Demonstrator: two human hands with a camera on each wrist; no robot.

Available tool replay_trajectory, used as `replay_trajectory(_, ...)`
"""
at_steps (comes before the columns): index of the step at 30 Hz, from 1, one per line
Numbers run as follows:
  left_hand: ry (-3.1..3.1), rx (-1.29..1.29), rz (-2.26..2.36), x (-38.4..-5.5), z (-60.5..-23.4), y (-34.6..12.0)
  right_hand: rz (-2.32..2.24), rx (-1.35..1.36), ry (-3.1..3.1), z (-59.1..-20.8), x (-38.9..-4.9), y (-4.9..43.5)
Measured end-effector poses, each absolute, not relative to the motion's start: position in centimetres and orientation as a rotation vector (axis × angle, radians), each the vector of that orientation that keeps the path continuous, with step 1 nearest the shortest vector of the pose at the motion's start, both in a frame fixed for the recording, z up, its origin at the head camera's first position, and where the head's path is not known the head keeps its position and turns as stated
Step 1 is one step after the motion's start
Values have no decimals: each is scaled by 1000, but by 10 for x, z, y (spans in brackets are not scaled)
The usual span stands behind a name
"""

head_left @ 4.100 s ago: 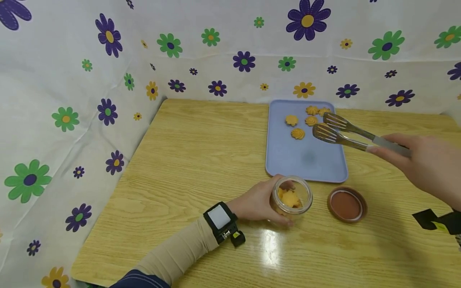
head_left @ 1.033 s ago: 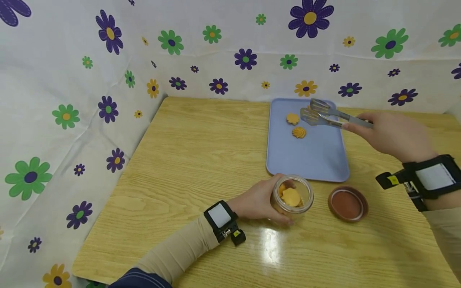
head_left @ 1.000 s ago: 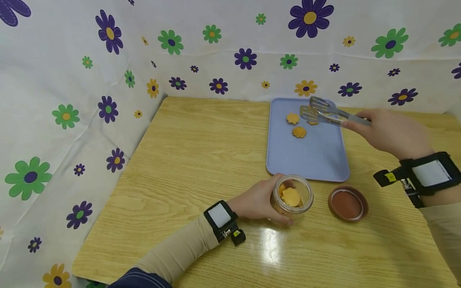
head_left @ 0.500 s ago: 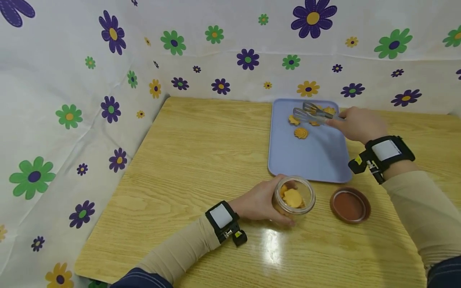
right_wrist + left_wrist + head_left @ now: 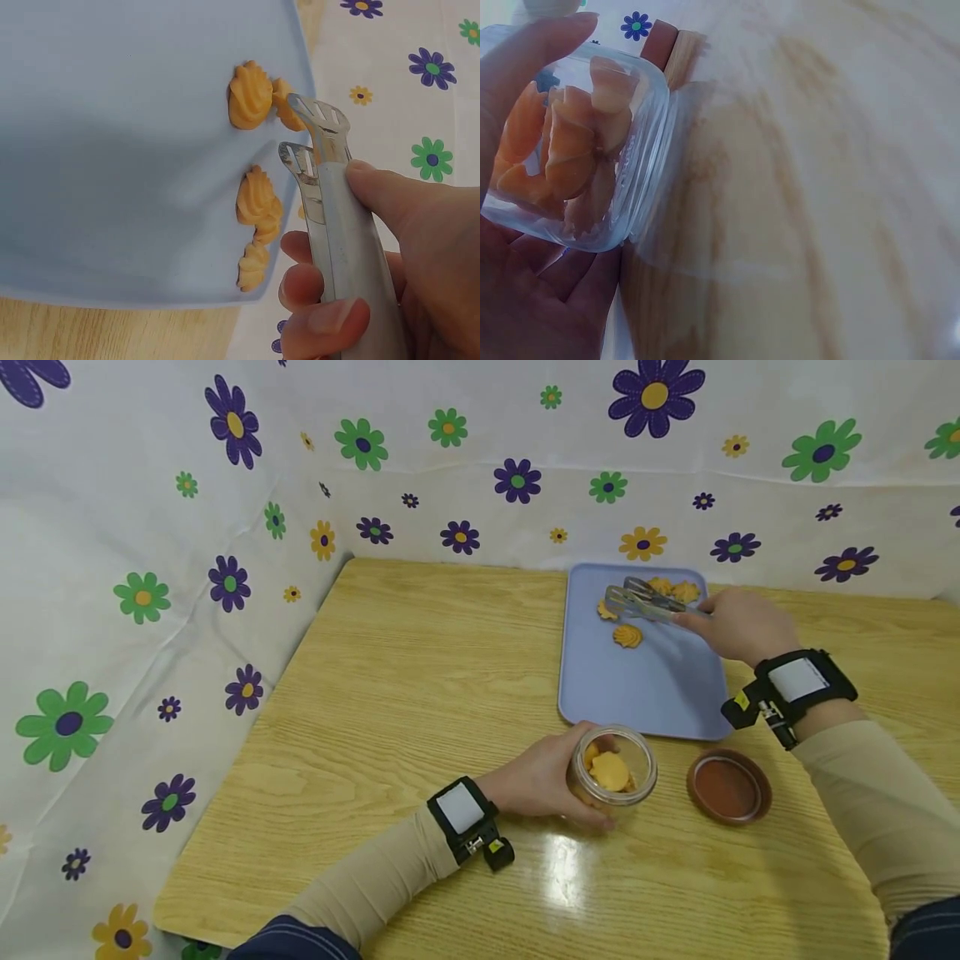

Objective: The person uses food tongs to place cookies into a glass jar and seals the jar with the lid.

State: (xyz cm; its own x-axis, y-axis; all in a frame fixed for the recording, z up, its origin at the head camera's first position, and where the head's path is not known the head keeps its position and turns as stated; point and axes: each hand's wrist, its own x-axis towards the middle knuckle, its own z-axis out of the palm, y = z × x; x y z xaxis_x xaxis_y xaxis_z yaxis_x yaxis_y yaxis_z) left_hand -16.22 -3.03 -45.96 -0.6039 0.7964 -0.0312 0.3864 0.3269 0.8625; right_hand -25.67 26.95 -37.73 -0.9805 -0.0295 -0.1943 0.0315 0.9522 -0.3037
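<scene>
At a wood-grain worktop (image 5: 405,677), the fingers of the left hand (image 5: 536,777) curl round a glass jar (image 5: 649,772) holding golden cookies (image 5: 609,771), near the close edge of a pale blue tray (image 5: 637,685). Over the tray's far half, the fingers of the right hand (image 5: 746,625) wrap the handle of metal tongs (image 5: 345,247), whose slotted ends stand slightly apart among piped cookies (image 5: 627,637), some touching. A round brown lid (image 5: 727,787) lies beside the jar, with flower-printed fabric (image 5: 450,477) hung behind and to the left.
</scene>
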Motion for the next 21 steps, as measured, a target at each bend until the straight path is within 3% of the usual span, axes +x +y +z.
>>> replay_trajectory(21,2164,1039,1187,-162,-463,-31,-409,-92,2905,-381,-256,259)
